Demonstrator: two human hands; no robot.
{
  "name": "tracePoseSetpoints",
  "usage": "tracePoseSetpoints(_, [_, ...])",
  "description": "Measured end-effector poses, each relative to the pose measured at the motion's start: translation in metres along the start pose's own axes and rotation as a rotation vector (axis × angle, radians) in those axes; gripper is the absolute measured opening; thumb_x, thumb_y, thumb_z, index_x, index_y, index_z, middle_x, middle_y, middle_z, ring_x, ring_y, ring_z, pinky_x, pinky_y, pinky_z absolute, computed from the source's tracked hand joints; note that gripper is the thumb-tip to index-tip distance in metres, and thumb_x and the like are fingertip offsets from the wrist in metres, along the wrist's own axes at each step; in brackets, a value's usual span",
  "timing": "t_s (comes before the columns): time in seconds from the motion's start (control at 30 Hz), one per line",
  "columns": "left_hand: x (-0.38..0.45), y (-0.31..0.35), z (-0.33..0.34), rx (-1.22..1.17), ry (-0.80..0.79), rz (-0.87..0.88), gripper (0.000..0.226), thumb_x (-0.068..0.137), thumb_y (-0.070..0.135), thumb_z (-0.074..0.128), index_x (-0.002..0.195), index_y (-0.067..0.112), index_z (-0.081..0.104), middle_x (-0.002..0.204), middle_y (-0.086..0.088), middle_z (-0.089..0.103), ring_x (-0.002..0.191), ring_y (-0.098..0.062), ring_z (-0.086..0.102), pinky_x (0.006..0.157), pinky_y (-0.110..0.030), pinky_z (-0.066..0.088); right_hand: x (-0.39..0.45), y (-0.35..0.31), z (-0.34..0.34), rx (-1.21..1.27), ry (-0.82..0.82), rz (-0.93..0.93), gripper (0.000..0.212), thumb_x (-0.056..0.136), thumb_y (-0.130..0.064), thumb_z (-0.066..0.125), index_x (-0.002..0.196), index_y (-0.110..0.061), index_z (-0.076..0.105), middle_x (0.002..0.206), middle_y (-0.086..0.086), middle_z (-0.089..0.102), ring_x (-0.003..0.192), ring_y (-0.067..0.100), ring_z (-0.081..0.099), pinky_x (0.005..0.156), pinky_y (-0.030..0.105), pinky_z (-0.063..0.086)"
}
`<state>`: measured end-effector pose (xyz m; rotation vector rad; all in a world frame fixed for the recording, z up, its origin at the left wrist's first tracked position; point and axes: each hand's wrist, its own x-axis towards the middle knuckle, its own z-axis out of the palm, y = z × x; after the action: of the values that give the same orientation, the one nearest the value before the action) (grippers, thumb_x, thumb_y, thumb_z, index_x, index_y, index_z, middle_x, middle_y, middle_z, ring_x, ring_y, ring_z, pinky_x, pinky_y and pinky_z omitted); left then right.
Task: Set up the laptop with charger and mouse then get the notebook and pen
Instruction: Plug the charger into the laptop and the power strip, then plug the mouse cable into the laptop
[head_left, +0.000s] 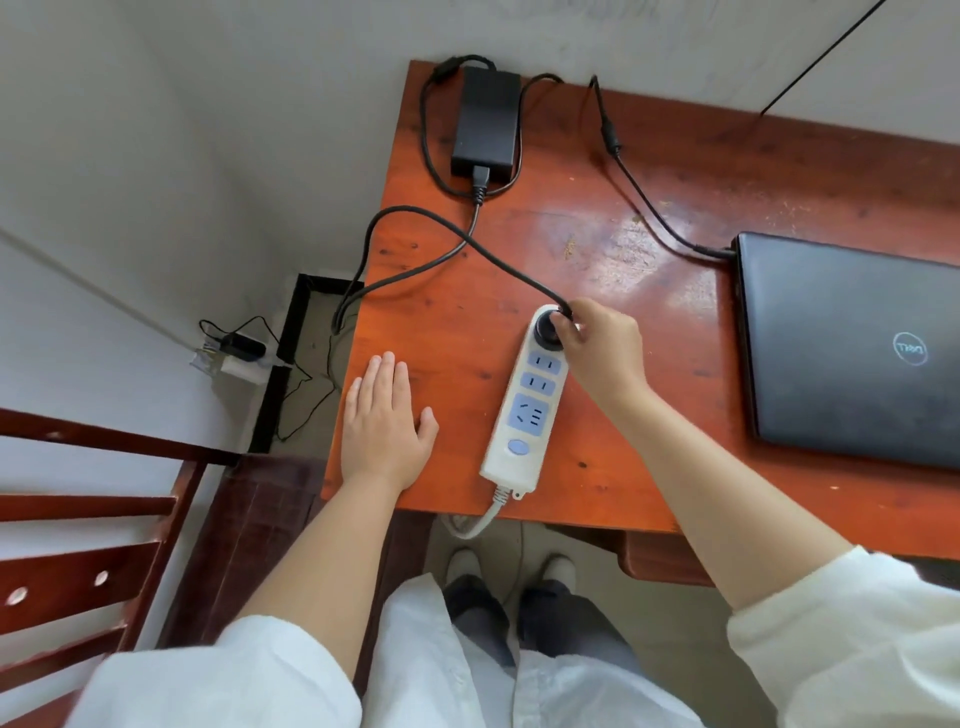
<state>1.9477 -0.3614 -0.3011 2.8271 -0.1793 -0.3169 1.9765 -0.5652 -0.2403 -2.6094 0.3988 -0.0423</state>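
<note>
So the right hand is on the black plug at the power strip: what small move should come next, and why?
Probably press the black plug fully home, then let go. The right hand grips it at the far socket of the power strip, the left hand lies flat on the table, and the charger lead already meets the closed laptop.
</note>
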Motion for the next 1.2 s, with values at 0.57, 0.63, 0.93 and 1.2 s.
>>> tracePoseSetpoints(0.57, [-0.004, -0.002, 0.005, -0.064, 0.085, 0.001, 0.046, 0.090, 0.012, 0.055, 0.131, -0.005, 0.046, 0.144, -0.021, 0.041, 0.138, -0.032, 0.032, 0.116, -0.043, 0.021, 0.029, 0.002, -0.006, 0.175, -0.177, -0.112, 0.030, 0.091, -0.010, 0.053, 0.120, 0.000, 0.058, 0.118, 0.018, 0.066, 0.110, 0.031, 0.061, 0.098, 0.039, 0.047])
tracePoseSetpoints(0.63, [-0.009, -0.001, 0.003, -0.075, 0.097, -0.026, 0.040, 0.089, 0.007, 0.056, 0.127, -0.006, 0.051, 0.139, -0.023, 0.047, 0.135, -0.034, 0.037, 0.114, -0.046, 0.026, 0.023, 0.014, -0.015, 0.195, -0.196, -0.108, 0.035, 0.091, -0.010, 0.053, 0.125, -0.002, 0.054, 0.127, 0.015, 0.061, 0.117, 0.028, 0.057, 0.104, 0.037, 0.043])
tracePoseSetpoints(0.93, [-0.017, 0.145, -0.016, 0.130, 0.163, 0.276, 0.037, 0.074, 0.015, 0.039, 0.079, 0.000, 0.072, 0.088, -0.020, 0.074, 0.080, -0.034, 0.072, 0.069, -0.040, 0.058, -0.022, 0.161, -0.111, -0.090, -0.203, -0.038, 0.040, 0.090, -0.010, 0.048, 0.130, -0.009, 0.050, 0.138, 0.012, 0.053, 0.127, 0.028, 0.047, 0.105, 0.035, 0.037])
tracePoseSetpoints(1.2, [-0.048, 0.415, 0.012, 0.347, 0.043, 0.508, 0.051, 0.096, 0.033, 0.040, 0.139, 0.008, 0.032, 0.153, -0.014, 0.024, 0.144, -0.026, 0.013, 0.116, -0.043, 0.014, -0.078, 0.323, -0.268, -0.440, -0.097, 0.054, 0.055, 0.093, -0.036, 0.045, 0.142, -0.018, 0.028, 0.152, 0.005, 0.029, 0.139, 0.027, 0.025, 0.112, 0.044, 0.027])
